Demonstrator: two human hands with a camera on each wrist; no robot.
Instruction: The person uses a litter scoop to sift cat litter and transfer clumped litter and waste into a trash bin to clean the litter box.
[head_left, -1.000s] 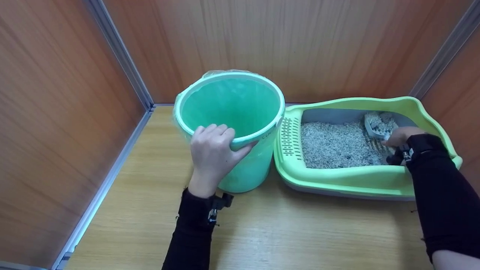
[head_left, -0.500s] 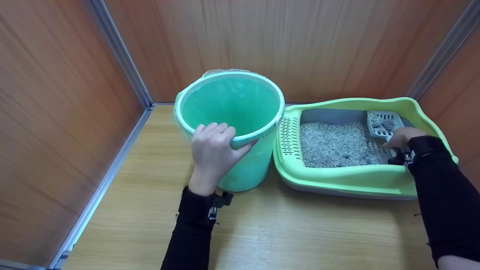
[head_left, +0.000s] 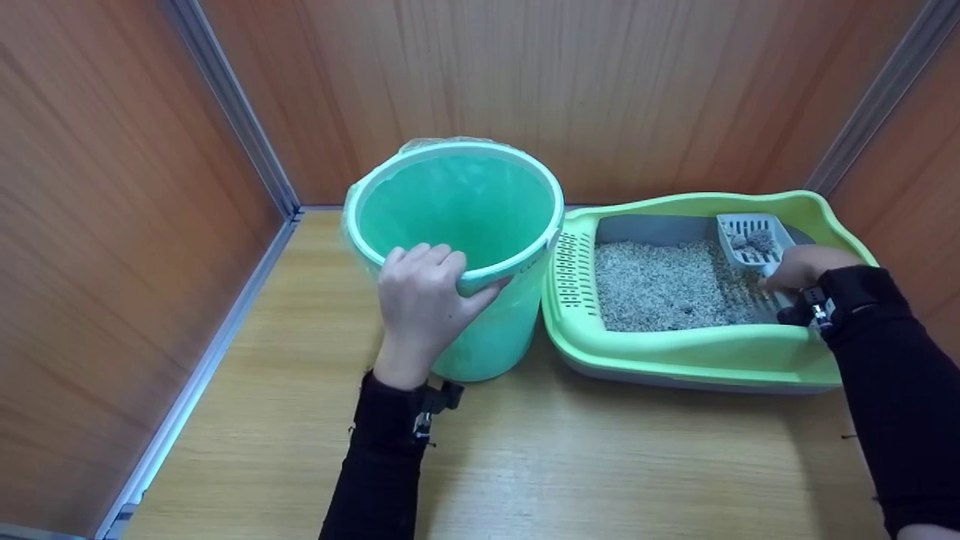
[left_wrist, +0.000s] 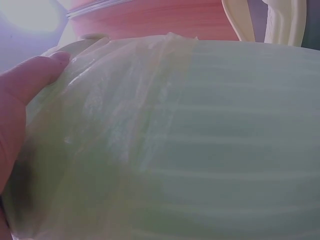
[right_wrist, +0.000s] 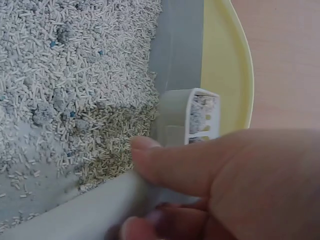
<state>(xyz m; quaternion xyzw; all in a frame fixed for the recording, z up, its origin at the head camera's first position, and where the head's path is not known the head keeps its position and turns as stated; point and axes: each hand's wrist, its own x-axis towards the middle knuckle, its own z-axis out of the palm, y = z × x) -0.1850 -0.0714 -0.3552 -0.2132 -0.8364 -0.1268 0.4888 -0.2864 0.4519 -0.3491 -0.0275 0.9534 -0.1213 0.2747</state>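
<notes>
My left hand [head_left: 424, 300] grips the front rim of a green trash bin [head_left: 487, 337], fingers over the edge and thumb along the outside. A thin clear liner [left_wrist: 120, 95] is folded over the rim in the left wrist view. My right hand [head_left: 810, 268] holds a slotted litter scoop [head_left: 756, 223] by its handle, above the litter box [head_left: 705, 356]. Grey clumps [head_left: 752, 244] lie in the scoop's basket. Below it, pale pellet litter [right_wrist: 80, 45] covers much of the box, with a darker patch and a thinly covered grey area near the hand.
The bin stands just left of the litter box on the wooden floor [head_left: 570, 465]. Wood panels [head_left: 525, 75] enclose the back and both sides, with metal strips [head_left: 240, 105] at the corners. A perforated ledge [head_left: 575, 274] runs along the box's left side.
The scoop has risen from the litter and shifted slightly left, and loose litter has sifted out, leaving clumps in its basket. My left hand keeps its grip on the bin rim.
</notes>
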